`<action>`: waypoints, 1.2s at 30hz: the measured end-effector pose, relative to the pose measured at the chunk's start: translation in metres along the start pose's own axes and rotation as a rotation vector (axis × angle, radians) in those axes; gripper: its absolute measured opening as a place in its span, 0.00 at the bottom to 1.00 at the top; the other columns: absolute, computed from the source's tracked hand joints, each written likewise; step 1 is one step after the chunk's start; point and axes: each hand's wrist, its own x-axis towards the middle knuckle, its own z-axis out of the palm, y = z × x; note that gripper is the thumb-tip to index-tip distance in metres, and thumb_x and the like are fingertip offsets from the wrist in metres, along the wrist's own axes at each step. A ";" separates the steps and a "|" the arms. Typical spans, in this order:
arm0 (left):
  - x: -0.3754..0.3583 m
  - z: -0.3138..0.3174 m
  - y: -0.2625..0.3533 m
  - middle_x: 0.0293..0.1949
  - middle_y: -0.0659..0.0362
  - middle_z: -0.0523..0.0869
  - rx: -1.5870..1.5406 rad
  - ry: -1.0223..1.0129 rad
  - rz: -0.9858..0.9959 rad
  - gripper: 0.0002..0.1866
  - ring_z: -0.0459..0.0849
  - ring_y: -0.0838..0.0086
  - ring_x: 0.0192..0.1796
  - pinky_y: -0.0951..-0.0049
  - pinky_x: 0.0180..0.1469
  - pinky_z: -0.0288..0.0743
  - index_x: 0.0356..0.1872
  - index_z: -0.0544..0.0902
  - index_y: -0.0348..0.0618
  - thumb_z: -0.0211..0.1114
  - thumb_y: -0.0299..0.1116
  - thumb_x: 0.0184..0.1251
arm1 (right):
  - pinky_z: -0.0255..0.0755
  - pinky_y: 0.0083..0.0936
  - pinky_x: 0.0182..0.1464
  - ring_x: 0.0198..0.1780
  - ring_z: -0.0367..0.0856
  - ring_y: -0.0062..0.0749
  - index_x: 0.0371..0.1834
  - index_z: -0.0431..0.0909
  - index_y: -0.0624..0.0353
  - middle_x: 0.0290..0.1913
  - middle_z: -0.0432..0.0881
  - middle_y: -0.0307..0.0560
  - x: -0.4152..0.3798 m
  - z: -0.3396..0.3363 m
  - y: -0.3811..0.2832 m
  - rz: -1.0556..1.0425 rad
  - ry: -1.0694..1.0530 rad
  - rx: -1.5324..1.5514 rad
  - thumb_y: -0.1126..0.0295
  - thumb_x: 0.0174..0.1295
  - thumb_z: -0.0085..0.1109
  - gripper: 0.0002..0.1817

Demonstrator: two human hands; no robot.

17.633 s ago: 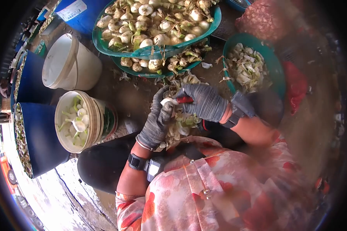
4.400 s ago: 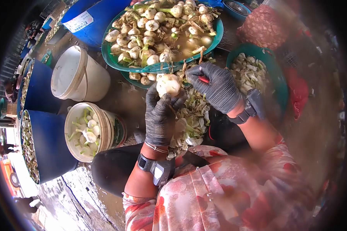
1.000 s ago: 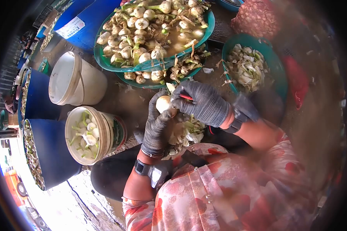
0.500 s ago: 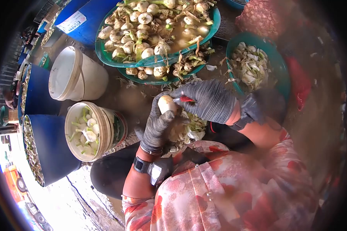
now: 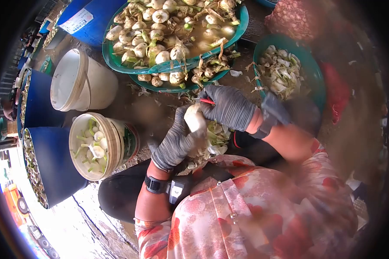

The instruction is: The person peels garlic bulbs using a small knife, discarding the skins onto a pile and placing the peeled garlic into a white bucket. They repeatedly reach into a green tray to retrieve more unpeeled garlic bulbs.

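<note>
My left hand [image 5: 173, 144], in a grey glove, is wrapped round a pale bulb [image 5: 195, 118] held upright above my lap. Close by on its right, my right hand [image 5: 229, 107], also gloved, grips a small red-handled knife [image 5: 207, 101] at the top of the bulb. The knife's blade is mostly hidden. Loose peelings [image 5: 217, 134] lie below my hands. Beyond them, a green basin [image 5: 168, 66] holds many unpeeled bulbs in brown water, above another basin of bulbs.
To the left stand an empty white bucket [image 5: 103, 86], a bucket [image 5: 112, 146] with peeled bulbs and blue barrels [image 5: 56, 166]. A green tub [image 5: 311, 69] of peelings is at the right, near a red net sack [image 5: 291, 19].
My left hand has turned and shifted slightly down and left, and the bulb shows more of its side. My right hand has moved a little left and up with the knife.
</note>
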 end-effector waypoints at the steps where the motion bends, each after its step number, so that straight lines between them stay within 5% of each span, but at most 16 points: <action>1: 0.001 0.000 0.001 0.51 0.57 0.77 -0.002 0.004 -0.001 0.29 0.76 0.73 0.52 0.72 0.56 0.73 0.65 0.66 0.43 0.67 0.34 0.66 | 0.75 0.41 0.40 0.37 0.81 0.57 0.38 0.78 0.61 0.32 0.82 0.58 -0.002 0.002 -0.001 -0.001 -0.004 0.001 0.62 0.58 0.66 0.14; 5: 0.001 0.010 0.000 0.52 0.56 0.79 0.050 0.109 0.002 0.32 0.79 0.71 0.52 0.71 0.57 0.74 0.69 0.63 0.42 0.67 0.31 0.67 | 0.75 0.42 0.39 0.36 0.82 0.56 0.41 0.77 0.61 0.32 0.82 0.58 -0.001 0.008 0.001 -0.012 0.049 -0.054 0.64 0.59 0.63 0.12; 9: 0.002 0.005 -0.010 0.61 0.53 0.75 0.435 0.317 0.416 0.30 0.75 0.65 0.62 0.66 0.65 0.69 0.67 0.69 0.42 0.66 0.39 0.66 | 0.74 0.37 0.39 0.31 0.79 0.45 0.43 0.78 0.63 0.29 0.80 0.58 0.019 0.016 0.020 0.185 -0.142 0.185 0.65 0.62 0.62 0.13; 11: -0.003 0.000 -0.010 0.62 0.53 0.75 0.211 0.299 0.334 0.31 0.77 0.64 0.61 0.66 0.64 0.72 0.67 0.69 0.42 0.66 0.39 0.64 | 0.73 0.36 0.39 0.30 0.75 0.43 0.43 0.77 0.64 0.30 0.78 0.58 0.017 0.025 0.023 0.292 -0.213 0.716 0.63 0.63 0.62 0.15; 12: -0.011 0.007 0.007 0.60 0.55 0.76 -0.217 0.312 0.118 0.30 0.77 0.67 0.59 0.69 0.58 0.76 0.66 0.70 0.44 0.65 0.41 0.65 | 0.73 0.37 0.38 0.31 0.77 0.48 0.41 0.76 0.63 0.31 0.79 0.59 0.017 0.024 0.012 0.085 -0.127 0.598 0.61 0.65 0.60 0.14; 13: -0.002 0.000 -0.017 0.57 0.55 0.79 -0.361 0.397 0.277 0.27 0.81 0.74 0.47 0.73 0.42 0.80 0.63 0.72 0.46 0.61 0.47 0.67 | 0.73 0.39 0.36 0.31 0.79 0.52 0.39 0.76 0.62 0.31 0.79 0.59 0.011 0.019 0.000 0.105 -0.127 0.299 0.61 0.65 0.60 0.14; 16: 0.005 -0.020 -0.013 0.49 0.51 0.84 -0.999 0.574 0.085 0.24 0.72 0.76 0.23 0.73 0.22 0.69 0.57 0.74 0.41 0.50 0.50 0.71 | 0.74 0.44 0.37 0.36 0.82 0.56 0.41 0.77 0.60 0.33 0.81 0.59 -0.007 0.037 -0.013 0.059 -0.309 -0.005 0.60 0.64 0.58 0.14; 19: 0.007 -0.073 -0.032 0.47 0.47 0.84 -1.240 0.402 0.167 0.24 0.77 0.73 0.27 0.74 0.27 0.76 0.52 0.76 0.34 0.50 0.47 0.72 | 0.76 0.46 0.38 0.36 0.85 0.53 0.42 0.80 0.52 0.32 0.85 0.55 -0.013 0.040 -0.017 -0.106 -0.557 -0.221 0.56 0.63 0.60 0.13; 21: 0.004 -0.094 0.009 0.47 0.44 0.84 -1.149 0.618 0.256 0.25 0.84 0.65 0.39 0.70 0.40 0.83 0.53 0.75 0.29 0.51 0.46 0.71 | 0.76 0.46 0.38 0.36 0.85 0.53 0.42 0.81 0.52 0.32 0.85 0.53 -0.001 0.017 -0.021 -0.149 -0.500 -0.226 0.56 0.64 0.60 0.13; 25: 0.012 -0.209 0.095 0.60 0.36 0.75 -0.947 0.889 0.706 0.29 0.77 0.52 0.62 0.57 0.65 0.76 0.60 0.69 0.23 0.55 0.43 0.70 | 0.77 0.45 0.41 0.37 0.84 0.53 0.41 0.82 0.54 0.34 0.85 0.54 0.064 -0.051 -0.008 -0.133 -0.040 -0.156 0.49 0.69 0.53 0.19; 27: 0.002 -0.272 0.116 0.65 0.34 0.69 -1.280 0.539 0.791 0.31 0.75 0.50 0.64 0.54 0.69 0.71 0.65 0.64 0.23 0.53 0.41 0.72 | 0.76 0.45 0.43 0.39 0.84 0.53 0.39 0.83 0.55 0.36 0.85 0.57 0.103 -0.084 -0.015 0.166 -0.018 -0.291 0.43 0.69 0.50 0.26; 30: 0.002 -0.270 0.136 0.67 0.36 0.68 -1.065 0.482 0.653 0.35 0.74 0.51 0.66 0.55 0.71 0.68 0.68 0.59 0.22 0.53 0.44 0.74 | 0.76 0.46 0.48 0.43 0.84 0.55 0.40 0.84 0.59 0.38 0.85 0.62 0.178 -0.060 0.049 0.075 -0.080 -0.458 0.32 0.63 0.50 0.36; 32: -0.002 -0.212 0.131 0.69 0.41 0.68 -0.873 0.278 0.509 0.34 0.72 0.57 0.67 0.59 0.70 0.67 0.70 0.60 0.28 0.53 0.47 0.76 | 0.75 0.43 0.54 0.50 0.84 0.52 0.53 0.81 0.57 0.49 0.85 0.55 0.189 -0.057 0.019 0.226 -0.235 -0.422 0.28 0.56 0.55 0.41; 33: 0.000 -0.149 0.133 0.69 0.41 0.68 -0.690 0.560 0.465 0.32 0.72 0.59 0.65 0.63 0.66 0.68 0.71 0.62 0.31 0.49 0.48 0.78 | 0.75 0.43 0.55 0.53 0.83 0.51 0.61 0.78 0.54 0.55 0.84 0.53 0.200 -0.045 0.024 0.220 -0.302 -0.439 0.28 0.53 0.59 0.44; 35: 0.009 -0.135 0.055 0.62 0.47 0.75 -0.829 0.309 0.483 0.28 0.77 0.63 0.58 0.64 0.56 0.72 0.64 0.69 0.35 0.48 0.49 0.78 | 0.75 0.43 0.56 0.53 0.83 0.50 0.58 0.80 0.54 0.54 0.85 0.52 0.209 -0.023 0.029 0.156 -0.382 -0.497 0.29 0.48 0.64 0.44; 36: 0.014 -0.098 0.064 0.54 0.53 0.80 -0.776 0.417 0.341 0.23 0.78 0.64 0.52 0.64 0.50 0.73 0.60 0.72 0.38 0.48 0.47 0.78 | 0.75 0.43 0.56 0.54 0.83 0.50 0.58 0.80 0.54 0.54 0.85 0.52 0.210 -0.019 0.022 0.190 -0.454 -0.566 0.31 0.47 0.67 0.44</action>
